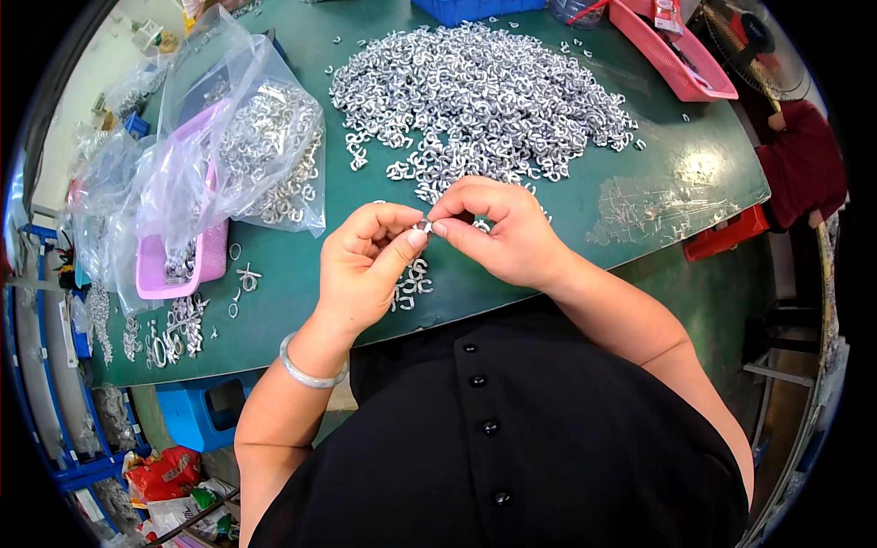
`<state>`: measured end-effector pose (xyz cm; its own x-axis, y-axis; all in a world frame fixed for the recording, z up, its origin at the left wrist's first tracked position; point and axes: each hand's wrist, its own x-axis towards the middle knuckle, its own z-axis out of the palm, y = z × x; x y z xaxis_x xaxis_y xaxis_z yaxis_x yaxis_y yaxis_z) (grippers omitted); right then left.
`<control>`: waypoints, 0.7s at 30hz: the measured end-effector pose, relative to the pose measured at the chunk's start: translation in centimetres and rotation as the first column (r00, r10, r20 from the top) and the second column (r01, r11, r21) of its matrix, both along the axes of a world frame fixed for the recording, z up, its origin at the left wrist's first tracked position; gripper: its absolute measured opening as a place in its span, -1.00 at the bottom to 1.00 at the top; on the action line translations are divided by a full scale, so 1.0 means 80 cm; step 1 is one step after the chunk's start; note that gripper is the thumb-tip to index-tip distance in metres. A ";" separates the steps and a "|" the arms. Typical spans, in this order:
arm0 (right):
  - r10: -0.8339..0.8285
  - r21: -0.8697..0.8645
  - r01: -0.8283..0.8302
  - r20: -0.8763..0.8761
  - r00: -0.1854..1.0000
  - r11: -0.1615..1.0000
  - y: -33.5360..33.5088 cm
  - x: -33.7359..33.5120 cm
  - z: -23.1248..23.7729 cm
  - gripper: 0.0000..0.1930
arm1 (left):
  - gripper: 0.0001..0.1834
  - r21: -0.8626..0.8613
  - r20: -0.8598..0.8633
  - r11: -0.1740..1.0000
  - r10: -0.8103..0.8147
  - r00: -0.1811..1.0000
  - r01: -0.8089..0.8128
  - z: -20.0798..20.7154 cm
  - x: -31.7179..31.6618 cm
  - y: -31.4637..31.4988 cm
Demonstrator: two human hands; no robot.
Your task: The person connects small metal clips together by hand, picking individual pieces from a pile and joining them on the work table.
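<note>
My left hand and my right hand meet over the near part of the green table. Between the fingertips of both is a small silvery metal piece, pinched from each side; its exact shape is mostly covered by the fingers. Just beyond my hands spreads a big heap of small C-shaped metal pieces. A few more loose C-shaped pieces lie between my wrists, close to the table's near edge.
Left stand a pink plastic basket and clear bags of metal parts, with small rings and fittings nearby. A pink tray and a blue bin sit at the far side. A blue stool stands below left.
</note>
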<state>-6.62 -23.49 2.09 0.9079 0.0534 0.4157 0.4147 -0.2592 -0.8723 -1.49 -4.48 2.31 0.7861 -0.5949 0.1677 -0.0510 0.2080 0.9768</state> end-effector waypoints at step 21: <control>0.346 0.569 -0.051 -0.423 0.837 0.821 -0.007 0.002 0.005 -0.90 | -0.88 0.161 0.471 0.968 0.095 0.877 -0.191 -0.002 -0.002 -0.003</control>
